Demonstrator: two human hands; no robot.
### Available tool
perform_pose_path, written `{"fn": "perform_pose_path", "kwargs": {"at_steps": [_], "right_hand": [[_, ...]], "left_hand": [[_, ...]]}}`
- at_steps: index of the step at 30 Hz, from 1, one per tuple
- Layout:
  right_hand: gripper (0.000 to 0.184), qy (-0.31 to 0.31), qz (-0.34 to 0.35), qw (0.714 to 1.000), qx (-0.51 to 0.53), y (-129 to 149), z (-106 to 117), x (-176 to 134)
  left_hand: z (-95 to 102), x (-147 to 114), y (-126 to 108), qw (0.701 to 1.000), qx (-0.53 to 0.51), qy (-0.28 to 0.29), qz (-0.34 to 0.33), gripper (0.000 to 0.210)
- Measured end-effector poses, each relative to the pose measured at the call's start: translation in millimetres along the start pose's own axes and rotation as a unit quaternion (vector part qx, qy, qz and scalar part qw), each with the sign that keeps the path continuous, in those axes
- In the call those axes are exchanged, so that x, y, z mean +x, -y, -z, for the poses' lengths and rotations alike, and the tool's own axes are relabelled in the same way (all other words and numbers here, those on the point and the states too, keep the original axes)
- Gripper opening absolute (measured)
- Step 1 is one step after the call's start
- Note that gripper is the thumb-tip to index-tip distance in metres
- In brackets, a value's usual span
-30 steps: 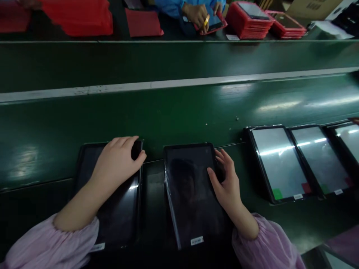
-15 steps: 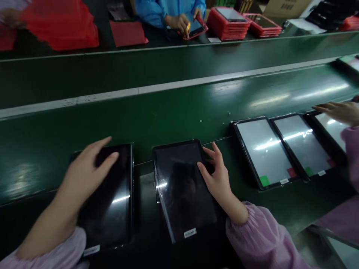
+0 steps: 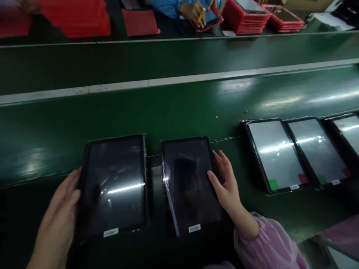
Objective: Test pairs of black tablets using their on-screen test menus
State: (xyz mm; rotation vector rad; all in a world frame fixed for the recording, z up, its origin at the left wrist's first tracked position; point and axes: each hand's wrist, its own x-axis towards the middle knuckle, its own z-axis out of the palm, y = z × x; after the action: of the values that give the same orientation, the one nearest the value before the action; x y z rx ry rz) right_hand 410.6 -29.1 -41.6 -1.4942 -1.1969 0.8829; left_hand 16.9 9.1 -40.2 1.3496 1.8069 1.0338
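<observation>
Two dark-screened tablets lie side by side on the green work surface, each with a small white label at its lower edge. My left hand (image 3: 60, 211) is at the left edge of the left tablet (image 3: 114, 183), fingers and thumb drawn together against its side. Around the right edge of the right tablet (image 3: 187, 179) is my right hand (image 3: 226, 183), thumb on the screen's border and fingers along the side. Clear film hangs loose at this tablet's left edge.
Several lit tablets (image 3: 273, 153) with coloured corner squares stand in a row at right. Across the green bench (image 3: 179, 101), a co-worker's hands (image 3: 196, 15) work on a red-framed tablet. Red sheets (image 3: 84, 18) and red-framed tablets (image 3: 246, 16) are stacked there.
My left hand has moved from above the left tablet down to its left edge, uncovering the screen. My right hand stays at the right tablet. Another person's hand at right has left the view.
</observation>
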Motion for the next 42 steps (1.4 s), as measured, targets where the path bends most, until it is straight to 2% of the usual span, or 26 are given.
{"fn": "perform_pose_path", "kwargs": {"at_steps": [2, 5, 9, 15, 19, 23, 27, 32, 34, 36, 40, 42], "right_hand": [[0.064, -0.005, 0.000, 1.000, 0.007, 0, -1, 0], [0.061, -0.012, 0.007, 1.000, 0.018, 0, -2, 0], [0.060, -0.021, -0.007, 1.000, 0.021, 1, -6, -1], [0.058, -0.010, -0.004, 1.000, 0.012, 6, -7, 0], [0.053, -0.006, -0.009, 1.000, 0.003, 10, -4, 5], [0.049, -0.035, -0.019, 0.999, 0.015, 13, -1, 11], [0.045, -0.045, -0.020, 0.999, 0.013, 14, -1, 12], [0.044, -0.048, -0.009, 0.999, -0.003, 16, 0, 9], [0.042, -0.057, 0.016, 0.998, -0.025, 18, 1, 7], [0.036, -0.067, 0.072, 0.993, -0.068, 22, 3, 5], [0.008, -0.052, 0.203, 0.966, -0.148, 30, 5, 1], [0.007, -0.032, 0.240, 0.956, -0.167, 35, 5, 0]], "left_hand": [[-7.4, -7, -5, 0.994, -0.078, -0.041, 0.070, 0.053], [-17.7, -14, -19, 0.980, -0.147, -0.039, 0.129, 0.054], [-21.0, -18, -24, 0.982, -0.156, -0.025, 0.106, 0.049], [-9.6, -15, -1, 0.982, -0.159, 0.028, 0.101, 0.061], [-7.4, -12, 2, 0.986, -0.147, 0.032, 0.076, 0.075], [-9.2, -10, -6, 0.979, -0.186, 0.007, 0.084, 0.083], [-8.4, -7, -5, 0.976, -0.194, 0.036, 0.096, 0.083], [-5.3, -3, 6, 0.987, -0.139, 0.054, 0.064, 0.084], [-5.0, -1, 7, 0.988, -0.129, 0.059, 0.053, 0.084], [-5.6, -1, 5, 0.988, -0.131, 0.064, 0.051, 0.087], [-8.2, -1, -4, 0.986, -0.145, 0.022, 0.073, 0.086], [-9.4, 0, -8, 0.987, -0.143, 0.010, 0.072, 0.084]]}}
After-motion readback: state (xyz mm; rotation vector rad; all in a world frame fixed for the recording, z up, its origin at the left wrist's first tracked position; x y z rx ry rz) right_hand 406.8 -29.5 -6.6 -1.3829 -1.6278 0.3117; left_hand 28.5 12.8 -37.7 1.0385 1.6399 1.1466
